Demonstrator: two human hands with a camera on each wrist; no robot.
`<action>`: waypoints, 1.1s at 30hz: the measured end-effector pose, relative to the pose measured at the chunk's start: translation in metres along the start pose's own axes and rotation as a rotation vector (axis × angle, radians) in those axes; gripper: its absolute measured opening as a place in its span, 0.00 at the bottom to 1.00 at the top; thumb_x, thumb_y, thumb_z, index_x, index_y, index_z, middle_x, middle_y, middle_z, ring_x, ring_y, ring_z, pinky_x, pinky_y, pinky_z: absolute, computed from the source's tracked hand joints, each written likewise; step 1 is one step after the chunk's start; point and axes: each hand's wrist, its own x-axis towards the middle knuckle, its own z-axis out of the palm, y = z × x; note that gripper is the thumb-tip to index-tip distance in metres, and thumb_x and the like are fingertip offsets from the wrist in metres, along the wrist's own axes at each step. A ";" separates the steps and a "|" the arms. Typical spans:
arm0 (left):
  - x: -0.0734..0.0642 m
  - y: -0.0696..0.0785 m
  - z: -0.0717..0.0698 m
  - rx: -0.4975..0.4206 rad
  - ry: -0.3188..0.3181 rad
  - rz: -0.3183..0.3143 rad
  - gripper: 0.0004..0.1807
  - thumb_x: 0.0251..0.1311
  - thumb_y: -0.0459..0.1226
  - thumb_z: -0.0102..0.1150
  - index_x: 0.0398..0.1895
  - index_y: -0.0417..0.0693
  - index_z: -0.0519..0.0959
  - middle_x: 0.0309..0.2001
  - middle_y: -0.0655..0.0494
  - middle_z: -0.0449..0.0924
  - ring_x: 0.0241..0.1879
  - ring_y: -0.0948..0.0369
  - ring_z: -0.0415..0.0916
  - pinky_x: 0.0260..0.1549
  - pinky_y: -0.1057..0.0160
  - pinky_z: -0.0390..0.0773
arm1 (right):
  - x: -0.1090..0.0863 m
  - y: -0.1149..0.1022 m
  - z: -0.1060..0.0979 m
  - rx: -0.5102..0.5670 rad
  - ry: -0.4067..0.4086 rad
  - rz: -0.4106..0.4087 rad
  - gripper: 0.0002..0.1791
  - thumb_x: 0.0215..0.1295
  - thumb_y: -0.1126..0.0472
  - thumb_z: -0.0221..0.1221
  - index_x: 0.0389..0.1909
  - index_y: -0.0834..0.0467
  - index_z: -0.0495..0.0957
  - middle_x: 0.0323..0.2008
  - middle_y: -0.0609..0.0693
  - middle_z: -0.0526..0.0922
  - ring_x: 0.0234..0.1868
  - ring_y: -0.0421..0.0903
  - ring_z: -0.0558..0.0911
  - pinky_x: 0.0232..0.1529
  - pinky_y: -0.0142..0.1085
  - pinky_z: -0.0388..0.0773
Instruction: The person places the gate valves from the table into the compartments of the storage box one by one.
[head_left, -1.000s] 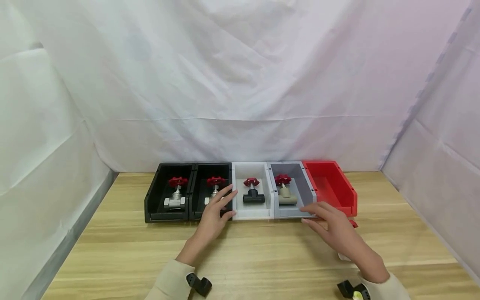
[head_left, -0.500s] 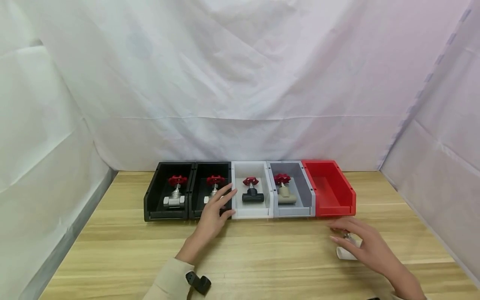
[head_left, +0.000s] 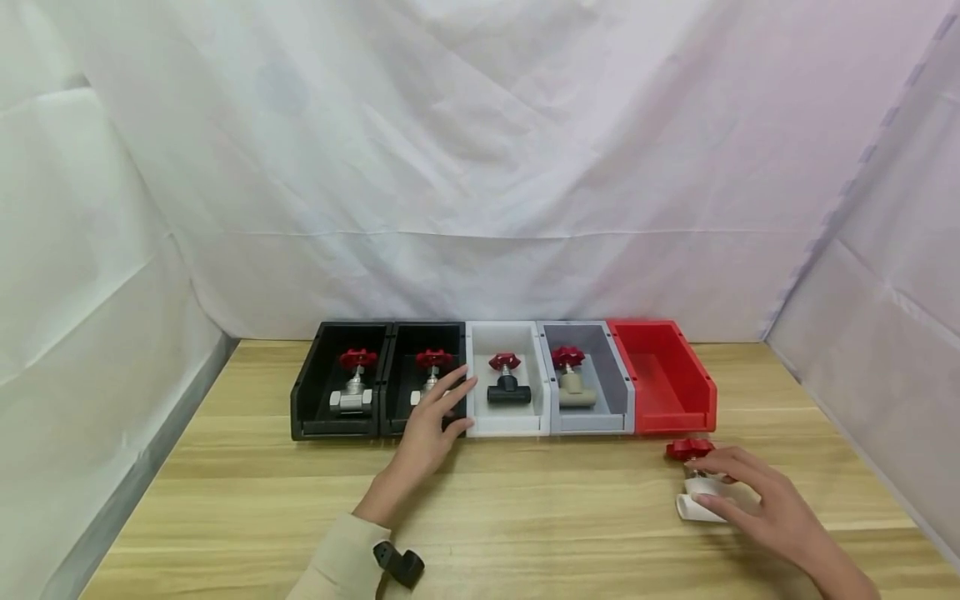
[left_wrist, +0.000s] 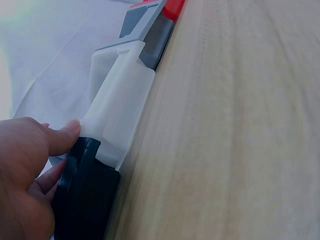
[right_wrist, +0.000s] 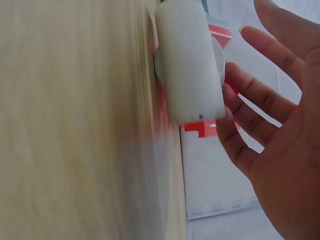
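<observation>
A valve with a white body [head_left: 701, 507] and a red handwheel [head_left: 689, 449] stands on the table in front of the red bin. My right hand [head_left: 770, 508] is beside it with fingers parted. In the right wrist view, some fingertips [right_wrist: 231, 75] are close to the white pipe body [right_wrist: 190, 65]; whether they touch it I cannot tell. My left hand [head_left: 427, 431] rests with spread fingers where the second black bin [head_left: 402, 337] meets the white bin [head_left: 480, 333]. Its thumb [left_wrist: 67, 134] touches the white bin's front corner in the left wrist view.
The first black bin [head_left: 303, 392], the grey bin [head_left: 630, 408] and the red bin [head_left: 660, 375] complete the row on the wooden table [head_left: 525, 517]. Metal [head_left: 351, 392], black [head_left: 508, 387] and beige [head_left: 575, 390] valves lie inside bins. White cloth [head_left: 480, 167] hangs behind.
My right hand has moved from the grey bin's front, right and toward me, to the white valve. The left hand has stayed in place.
</observation>
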 end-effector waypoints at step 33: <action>0.000 0.001 -0.001 0.006 -0.007 -0.004 0.35 0.55 0.30 0.66 0.67 0.57 0.69 0.70 0.57 0.60 0.67 0.59 0.59 0.45 0.57 0.76 | 0.005 0.011 0.000 0.041 -0.376 0.159 0.26 0.47 0.42 0.71 0.49 0.36 0.77 0.46 0.47 0.70 0.43 0.46 0.71 0.34 0.32 0.73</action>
